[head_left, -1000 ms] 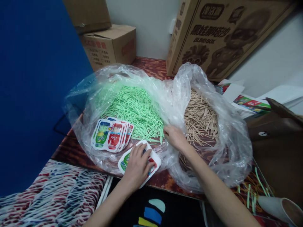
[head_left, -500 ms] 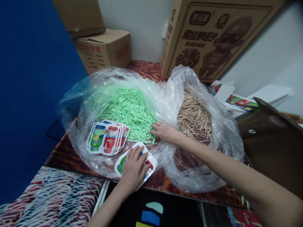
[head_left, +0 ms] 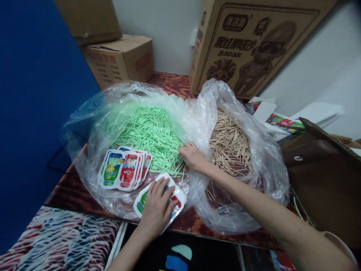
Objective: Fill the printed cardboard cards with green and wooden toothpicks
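Note:
My left hand (head_left: 158, 205) lies over a white card pack (head_left: 140, 202) with green and red printing, its fingers spread across the top. A loose stack of similar Sprite and Cola packs (head_left: 120, 169) rests to its upper left, on the clear plastic. At the right edge of a heap of thin green sticks (head_left: 153, 133), my right hand (head_left: 192, 155) has its fingers bent and drawn together. Whatever is between those fingertips is hidden. Beyond my right forearm is a heap of brown sticks (head_left: 229, 141) in another clear bag (head_left: 275, 180).
Cardboard boxes stand at the back left (head_left: 120, 62) and back right (head_left: 254, 49). An open carton (head_left: 321, 184) and printed card boxes (head_left: 284, 122) are on the right. A blue panel (head_left: 34, 94) borders the left, and patterned fabric (head_left: 59, 241) lies at lower left.
My right hand's fingers have drawn together at the green heap's edge. My left hand stays on the pack. The view has shifted slightly.

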Demonstrator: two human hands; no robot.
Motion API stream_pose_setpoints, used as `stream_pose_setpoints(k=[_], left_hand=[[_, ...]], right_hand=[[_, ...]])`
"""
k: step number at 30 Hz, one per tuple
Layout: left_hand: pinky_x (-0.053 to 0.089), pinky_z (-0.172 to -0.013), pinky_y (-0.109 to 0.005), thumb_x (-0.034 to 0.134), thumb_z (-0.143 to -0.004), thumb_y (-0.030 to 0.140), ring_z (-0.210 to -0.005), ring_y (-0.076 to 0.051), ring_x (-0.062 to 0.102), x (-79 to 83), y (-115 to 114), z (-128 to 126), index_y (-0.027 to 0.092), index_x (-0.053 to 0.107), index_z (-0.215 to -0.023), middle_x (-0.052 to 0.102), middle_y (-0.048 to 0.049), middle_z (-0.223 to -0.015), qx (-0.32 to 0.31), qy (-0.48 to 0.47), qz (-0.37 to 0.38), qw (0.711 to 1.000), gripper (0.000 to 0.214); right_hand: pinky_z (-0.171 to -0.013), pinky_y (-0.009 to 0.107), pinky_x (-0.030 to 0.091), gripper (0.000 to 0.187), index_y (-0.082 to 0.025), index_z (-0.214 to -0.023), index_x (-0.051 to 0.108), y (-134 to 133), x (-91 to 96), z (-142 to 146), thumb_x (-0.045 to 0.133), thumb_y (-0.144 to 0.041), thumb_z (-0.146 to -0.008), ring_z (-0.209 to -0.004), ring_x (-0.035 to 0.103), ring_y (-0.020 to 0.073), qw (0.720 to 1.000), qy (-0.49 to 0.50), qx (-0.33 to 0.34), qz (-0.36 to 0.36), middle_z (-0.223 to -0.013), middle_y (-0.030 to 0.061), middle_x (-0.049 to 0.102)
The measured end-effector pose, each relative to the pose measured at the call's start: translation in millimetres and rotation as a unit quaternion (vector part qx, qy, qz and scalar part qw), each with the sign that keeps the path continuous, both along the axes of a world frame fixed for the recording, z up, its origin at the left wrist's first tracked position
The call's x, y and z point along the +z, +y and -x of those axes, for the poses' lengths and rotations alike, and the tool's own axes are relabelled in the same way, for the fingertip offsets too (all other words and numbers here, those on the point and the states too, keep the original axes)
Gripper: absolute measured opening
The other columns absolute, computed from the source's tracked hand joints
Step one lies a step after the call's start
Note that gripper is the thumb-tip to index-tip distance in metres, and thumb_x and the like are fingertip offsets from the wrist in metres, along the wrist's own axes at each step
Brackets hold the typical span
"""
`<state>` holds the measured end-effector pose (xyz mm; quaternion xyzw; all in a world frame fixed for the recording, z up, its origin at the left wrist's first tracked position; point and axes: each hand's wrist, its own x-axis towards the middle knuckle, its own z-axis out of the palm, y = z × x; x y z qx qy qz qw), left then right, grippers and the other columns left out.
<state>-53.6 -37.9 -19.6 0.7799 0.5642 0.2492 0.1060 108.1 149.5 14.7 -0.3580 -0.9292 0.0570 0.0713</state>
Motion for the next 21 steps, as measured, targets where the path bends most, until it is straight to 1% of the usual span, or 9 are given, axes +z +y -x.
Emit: stream_pose_setpoints(k=[3, 5, 6, 9, 10, 11, 15, 19, 21], left_hand=[[0.036, -0.105, -0.053, 0.053, -0.087, 0.026, -0.129, -0.030, 0.042, 0.4, 0, 0, 0.020, 0.059, -0.116, 0.053, -0.0132, -0.135, 0.001, 0.000, -0.005, 1.000, 0.030], [0.036, -0.105, -0.053, 0.053, -0.087, 0.026, -0.129, -0.031, 0.043, 0.0, 0, 0, 0.021, 0.059, -0.116, 0.053, -0.0131, -0.134, 0.004, 0.000, -0.006, 1.000, 0.030], [0.036, -0.105, -0.053, 0.053, -0.087, 0.026, -0.129, -0.030, 0.043, -0.4, 0, 0, 0.021, 0.059, -0.116, 0.053, -0.0130, -0.134, 0.004, 0.000, -0.006, 1.000, 0.029], [0.035, -0.106, -0.053, 0.052, -0.088, 0.026, -0.129, -0.030, 0.043, -1.3, 0, -1, 0.021, 0.059, -0.116, 0.053, -0.0130, -0.135, 0.001, 0.002, -0.005, 1.000, 0.030], [0.035, -0.106, -0.053, 0.052, -0.088, 0.026, -0.129, -0.030, 0.042, -1.3, 0, -1, 0.020, 0.058, -0.116, 0.053, -0.0129, -0.135, 0.002, 0.002, -0.005, 1.000, 0.030], [0.035, -0.106, -0.052, 0.052, -0.088, 0.026, -0.130, -0.030, 0.042, -1.1, 0, 0, 0.020, 0.058, -0.117, 0.053, -0.0129, -0.135, 0.002, 0.001, -0.004, 1.000, 0.030], [0.035, -0.106, -0.053, 0.053, -0.088, 0.026, -0.129, -0.030, 0.042, 0.5, 0, 1, 0.021, 0.059, -0.116, 0.053, -0.0126, -0.134, 0.004, 0.000, -0.007, 1.000, 0.030], [0.035, -0.106, -0.052, 0.053, -0.087, 0.026, -0.130, -0.030, 0.042, -1.7, -1, -1, 0.021, 0.060, -0.116, 0.053, -0.0126, -0.134, 0.005, -0.006, -0.005, 1.000, 0.029], [0.034, -0.106, -0.053, 0.053, -0.088, 0.026, -0.130, -0.030, 0.042, -2.7, -2, -2, 0.021, 0.060, -0.116, 0.053, -0.0127, -0.135, 0.004, -0.014, -0.002, 1.000, 0.029]], right_hand=[[-0.072, 0.030, 0.038, 0.013, -0.017, -0.078, 0.055, 5, 5.2, 7, 0.048, -0.017, -0.089, -0.074, 0.053, 0.0177, 0.985, 0.104, -0.102, 0.097, -0.077, 0.0040, 0.064], [-0.065, 0.027, 0.040, 0.016, -0.018, -0.072, 0.052, 10, 10.2, 11, 0.048, -0.016, -0.087, -0.064, 0.055, 0.0150, 0.944, 0.214, -0.156, 0.198, -0.067, 0.0003, 0.063], [-0.062, 0.025, 0.041, 0.016, -0.019, -0.070, 0.051, 13, 12.5, 13, 0.048, -0.016, -0.085, -0.060, 0.055, 0.0140, 0.906, 0.278, -0.178, 0.265, -0.063, -0.0012, 0.062], [-0.054, 0.025, 0.046, 0.012, -0.019, -0.069, 0.052, 17, 15.7, 15, 0.056, -0.019, -0.079, -0.050, 0.058, 0.0132, 0.755, 0.424, -0.217, 0.451, -0.053, -0.0036, 0.060], [-0.053, 0.026, 0.048, 0.011, -0.018, -0.068, 0.052, 17, 15.3, 15, 0.059, -0.020, -0.077, -0.049, 0.059, 0.0136, 0.720, 0.443, -0.223, 0.485, -0.051, -0.0035, 0.060], [-0.054, 0.027, 0.050, 0.012, -0.018, -0.067, 0.053, 17, 14.4, 14, 0.062, -0.020, -0.074, -0.048, 0.060, 0.0141, 0.700, 0.451, -0.227, 0.505, -0.051, -0.0029, 0.060], [-0.060, 0.030, 0.053, 0.014, -0.017, -0.067, 0.055, 11, 12.5, 10, 0.067, -0.022, -0.070, -0.055, 0.064, 0.0160, 0.691, 0.462, -0.236, 0.504, -0.056, 0.0003, 0.065], [-0.074, 0.030, 0.050, 0.010, -0.017, -0.073, 0.057, -7, 19.4, 7, 0.061, -0.025, -0.076, -0.067, 0.065, 0.0152, 0.744, 0.500, -0.226, 0.380, -0.064, -0.0003, 0.068], [-0.078, 0.031, 0.049, 0.012, -0.018, -0.079, 0.056, -25, 19.3, 7, 0.056, -0.030, -0.081, -0.070, 0.063, 0.0150, 0.756, 0.528, -0.214, 0.323, -0.068, -0.0008, 0.067]])
